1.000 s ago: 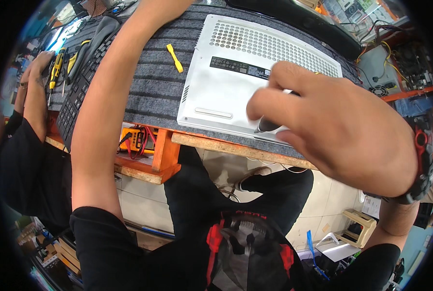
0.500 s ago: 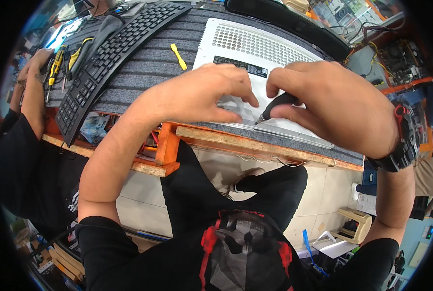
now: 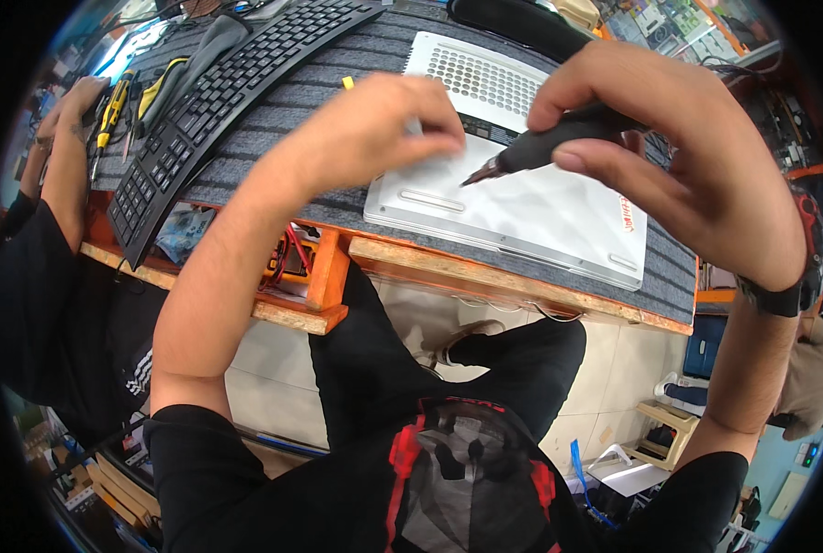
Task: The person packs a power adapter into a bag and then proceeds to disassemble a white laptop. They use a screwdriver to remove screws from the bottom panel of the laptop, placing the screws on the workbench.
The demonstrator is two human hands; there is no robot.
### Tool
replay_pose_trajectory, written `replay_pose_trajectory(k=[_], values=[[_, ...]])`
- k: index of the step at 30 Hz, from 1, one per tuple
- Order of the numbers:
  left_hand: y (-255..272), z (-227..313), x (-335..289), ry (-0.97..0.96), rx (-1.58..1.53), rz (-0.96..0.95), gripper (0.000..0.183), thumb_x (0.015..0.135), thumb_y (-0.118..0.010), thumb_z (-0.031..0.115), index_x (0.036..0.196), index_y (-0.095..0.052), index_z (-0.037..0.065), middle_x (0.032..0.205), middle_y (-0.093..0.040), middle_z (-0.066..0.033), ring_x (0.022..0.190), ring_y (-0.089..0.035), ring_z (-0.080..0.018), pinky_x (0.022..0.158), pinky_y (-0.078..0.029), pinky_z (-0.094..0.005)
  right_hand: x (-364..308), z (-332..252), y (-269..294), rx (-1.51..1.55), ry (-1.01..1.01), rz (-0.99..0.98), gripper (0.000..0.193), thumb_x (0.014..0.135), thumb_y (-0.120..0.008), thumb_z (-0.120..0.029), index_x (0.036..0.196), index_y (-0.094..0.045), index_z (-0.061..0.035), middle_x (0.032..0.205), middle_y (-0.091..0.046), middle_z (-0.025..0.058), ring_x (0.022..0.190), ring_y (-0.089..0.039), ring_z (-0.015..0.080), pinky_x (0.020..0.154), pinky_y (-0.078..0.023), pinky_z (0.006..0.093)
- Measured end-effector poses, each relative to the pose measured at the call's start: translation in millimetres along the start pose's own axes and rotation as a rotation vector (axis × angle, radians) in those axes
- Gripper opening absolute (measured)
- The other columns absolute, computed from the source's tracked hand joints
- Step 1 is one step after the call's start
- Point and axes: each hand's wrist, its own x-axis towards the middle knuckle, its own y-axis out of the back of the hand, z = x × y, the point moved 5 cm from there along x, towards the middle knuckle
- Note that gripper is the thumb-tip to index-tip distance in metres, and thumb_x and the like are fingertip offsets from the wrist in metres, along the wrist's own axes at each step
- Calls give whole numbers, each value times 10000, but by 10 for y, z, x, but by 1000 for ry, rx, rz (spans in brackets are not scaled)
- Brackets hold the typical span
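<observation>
A silver laptop (image 3: 522,217) lies bottom side up on the grey striped mat, its vent grille at the far side and a long rubber foot near its front left. My right hand (image 3: 679,138) grips a black screwdriver (image 3: 559,143) that slants down to the left, its tip over the laptop's bottom cover, apparently raised off it. Above the laptop's left part is my left hand (image 3: 384,124), fingers curled and thumb drawn toward the index finger. Motion blur hides whether anything small is pinched there. Behind that hand, a yellow pry tool (image 3: 348,83) is mostly covered.
A black keyboard (image 3: 236,111) lies slantwise on the left. Beyond it are a yellow-and-black screwdriver (image 3: 114,111), a grey cloth (image 3: 204,60) and another person's arm (image 3: 65,175). Under the orange table edge (image 3: 485,276), an open compartment holds red cables (image 3: 293,253).
My right hand has lifted the screwdriver away from the laptop's front edge and up. My left hand has moved up and left, its fingers closing. The laptop's front is now more exposed.
</observation>
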Motion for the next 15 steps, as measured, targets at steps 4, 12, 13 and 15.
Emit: replay_pose_trajectory(k=[4,12,13,15], values=[[424,-291,-82,236,116,180,202,927,-703,201,1019,-742,25,955,-732,-102,899,-702,-227,821,-554,-346,225,39,-256,90,203,93,163,877,-740,-73,990,-652,5,809,-650,125,655,-617,270,570,-468,336],[547,-452,-161,218,187,273,225,907,-716,206,1096,-766,93,976,-758,-32,826,-683,-149,723,-530,-279,579,8,-515,10,267,-11,160,864,-762,-113,889,-659,7,742,-643,153,639,-621,329,568,-480,379],[555,-442,-152,226,191,267,221,903,-717,196,1092,-767,93,973,-756,-30,826,-684,-150,723,-531,-282,589,5,-520,0,256,-15,164,869,-758,-121,876,-656,7,734,-640,153,631,-619,331,566,-479,381],[599,-393,-133,242,201,251,212,895,-718,176,1085,-768,95,968,-754,-26,826,-686,-152,724,-533,-288,606,-4,-529,-19,236,-20,177,878,-751,-136,852,-652,8,717,-636,154,616,-615,337,562,-478,385]])
